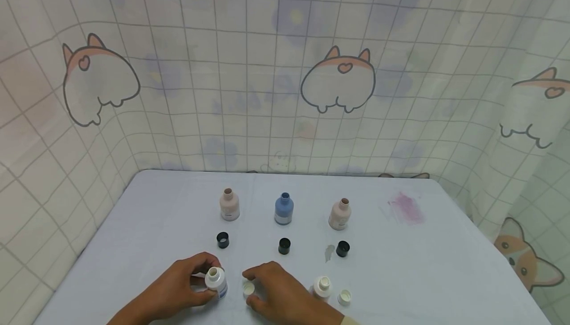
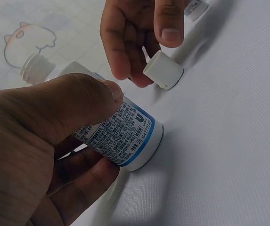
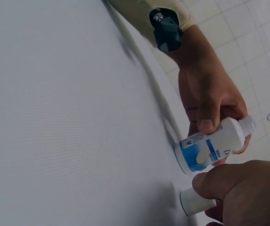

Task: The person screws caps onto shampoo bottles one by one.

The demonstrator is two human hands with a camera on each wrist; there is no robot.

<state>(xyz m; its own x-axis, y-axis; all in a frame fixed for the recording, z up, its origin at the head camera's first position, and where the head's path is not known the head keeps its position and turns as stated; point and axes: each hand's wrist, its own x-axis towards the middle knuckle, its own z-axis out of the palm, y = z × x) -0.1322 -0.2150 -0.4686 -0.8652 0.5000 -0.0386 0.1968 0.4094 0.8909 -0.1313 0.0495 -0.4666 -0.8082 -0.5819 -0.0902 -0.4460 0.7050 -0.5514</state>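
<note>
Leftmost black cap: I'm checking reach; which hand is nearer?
Left: the left hand, gripping a white bottle, is just below-left of the black cap in the head view; the right hand is farther, below-right.

One bottle [image 1: 217,283] left of a cap [image 1: 248,290], three caps [image 1: 284,247] behind them, three bottles [image 1: 284,211] farther back

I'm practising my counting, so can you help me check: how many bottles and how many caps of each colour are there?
Pinkish bottles: 2
Blue bottle: 1
White bottles: 2
Black caps: 3
White caps: 2
Total: 10
</note>
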